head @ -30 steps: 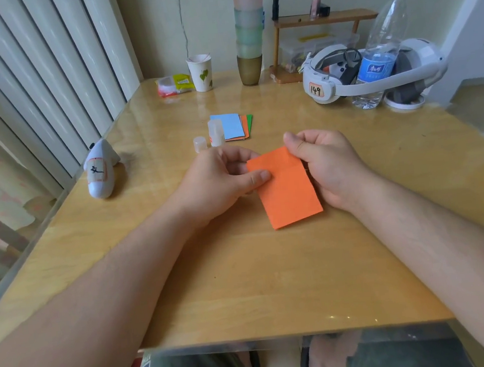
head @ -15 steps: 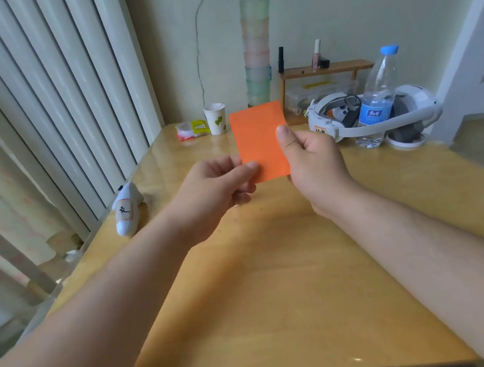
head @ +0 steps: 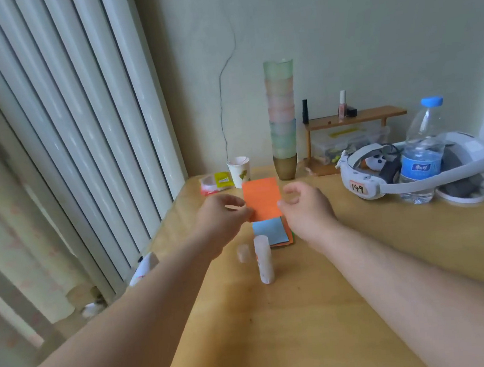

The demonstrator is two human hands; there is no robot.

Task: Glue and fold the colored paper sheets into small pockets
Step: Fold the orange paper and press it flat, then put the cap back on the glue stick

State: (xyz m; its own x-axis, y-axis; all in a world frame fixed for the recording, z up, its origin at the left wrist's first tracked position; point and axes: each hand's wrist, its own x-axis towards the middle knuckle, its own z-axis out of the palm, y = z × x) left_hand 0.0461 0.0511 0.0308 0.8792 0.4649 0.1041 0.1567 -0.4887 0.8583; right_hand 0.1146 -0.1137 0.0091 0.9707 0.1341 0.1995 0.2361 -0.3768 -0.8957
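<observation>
Fingers (head: 245, 211) of the left hand (head: 222, 219) pinch the left edge of the orange paper (head: 262, 198) near its lower corner, thumb and forefinger closed on it. Right hand (head: 306, 206) sits at the paper's right edge, thumb tip touching or just beside the edge, other fingers (head: 293, 188) loosely curled above; whether it really grips the sheet is unclear, frame is motion-blurred. Orange paper is held upright in the air at frame centre, between both hands, above the desk (head: 279, 342).

Just below the raised sheet, a stack of colored sheets (head: 270, 231) lies flat on the desk, blue one on top, orange and a green edge showing at its right and lower sides. Glue stick (head: 263, 259) stands upright just below the stack, white tube; its small cap (head: 243, 252) stands to its left, apart from it.

Both forearms run from the lower corners up to centre.

Upper centre: paper cup (head: 239, 171) with a snack packet (head: 215, 183) to its left, and a tall tower of stacked cups (head: 282, 120) with a gold one at the bottom. Right of that, a small wooden shelf (head: 355, 116) with little bottles on top and a clear box under it. Far right: white headset (head: 411, 178) labelled 149, water bottle (head: 422, 151) with blue cap standing inside its band. Left desk edge: white object (head: 145, 268), mostly hidden by the left arm. Pale vertical blinds (head: 66, 126) fill the left of the frame.
</observation>
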